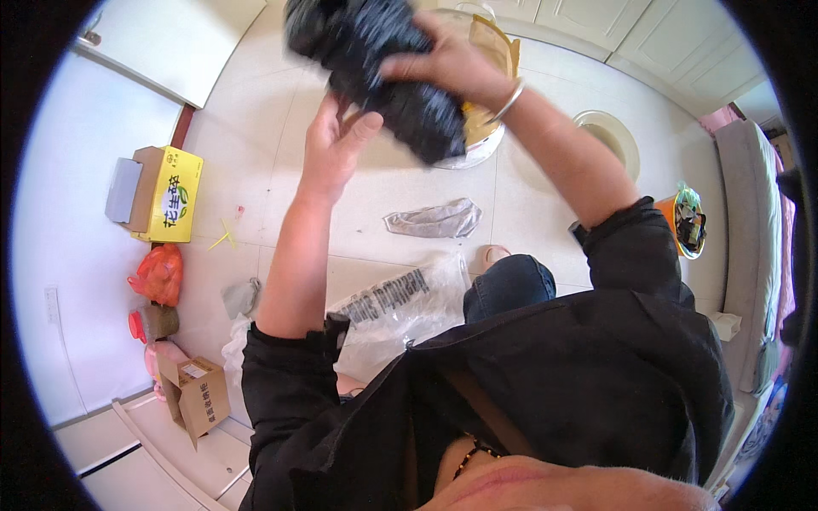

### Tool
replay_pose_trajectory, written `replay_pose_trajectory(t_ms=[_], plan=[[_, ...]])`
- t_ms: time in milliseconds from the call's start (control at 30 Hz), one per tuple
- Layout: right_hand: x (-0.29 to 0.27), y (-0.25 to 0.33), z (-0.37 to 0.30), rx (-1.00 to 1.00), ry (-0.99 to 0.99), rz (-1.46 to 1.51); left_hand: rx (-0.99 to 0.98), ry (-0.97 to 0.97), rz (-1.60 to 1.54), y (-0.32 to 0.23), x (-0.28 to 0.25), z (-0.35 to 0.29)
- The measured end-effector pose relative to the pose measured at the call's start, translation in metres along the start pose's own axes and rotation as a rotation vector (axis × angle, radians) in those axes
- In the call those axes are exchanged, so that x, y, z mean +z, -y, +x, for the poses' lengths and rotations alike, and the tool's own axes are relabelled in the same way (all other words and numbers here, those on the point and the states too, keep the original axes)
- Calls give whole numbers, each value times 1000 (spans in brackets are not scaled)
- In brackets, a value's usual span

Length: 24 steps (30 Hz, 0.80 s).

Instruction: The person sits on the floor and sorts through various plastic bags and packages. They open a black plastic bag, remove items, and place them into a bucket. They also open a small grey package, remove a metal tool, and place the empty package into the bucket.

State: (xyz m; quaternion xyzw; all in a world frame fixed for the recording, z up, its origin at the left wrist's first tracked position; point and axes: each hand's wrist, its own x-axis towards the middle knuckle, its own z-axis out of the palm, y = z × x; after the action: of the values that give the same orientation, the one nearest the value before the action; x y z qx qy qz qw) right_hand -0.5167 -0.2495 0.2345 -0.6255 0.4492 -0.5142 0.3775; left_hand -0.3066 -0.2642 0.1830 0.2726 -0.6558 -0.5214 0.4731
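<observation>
A crumpled black bundle [375,51], shiny like a plastic bag and blurred by motion, is held up at the top of the view. My right hand [447,68], with a bangle on its wrist, grips it from above right, fingers bent over its side. Under its lower left edge, my left hand [334,145] supports it; the thumb shows and the fingertips are partly behind the bundle. Partly hidden behind both is a round container with a yellow-brown cardboard piece [494,47]. On the floor nearer to me lies a folded greyish cloth-like piece [434,220].
A clear plastic bag [400,298] lies by my feet. Along the left wall stand a yellow carton [176,196], a red plastic bag [162,274] and an open brown box [204,396]. To the right are a beige round basin [626,140], an orange bin [673,226] and a grey sofa [750,255].
</observation>
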Motion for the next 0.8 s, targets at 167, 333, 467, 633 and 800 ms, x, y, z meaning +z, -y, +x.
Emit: replay_pose_trajectory(t_ms=[167, 333, 467, 633, 800], plan=[[-86, -34, 62, -7, -273, 556, -55, 192, 646, 53, -7, 23], [-67, -107, 85, 365, -223, 411, 147, 429, 1182, 115, 13, 13], [2, -162, 104, 447, -190, 850, 357, 301, 1098, 144, 19, 18], [39, -221, 89, 768, 32, 1188, 264, 307, 1069, 155, 19, 23], [6, -243, 85, 780, 141, 625, 439, 303, 1086, 153, 18, 25]])
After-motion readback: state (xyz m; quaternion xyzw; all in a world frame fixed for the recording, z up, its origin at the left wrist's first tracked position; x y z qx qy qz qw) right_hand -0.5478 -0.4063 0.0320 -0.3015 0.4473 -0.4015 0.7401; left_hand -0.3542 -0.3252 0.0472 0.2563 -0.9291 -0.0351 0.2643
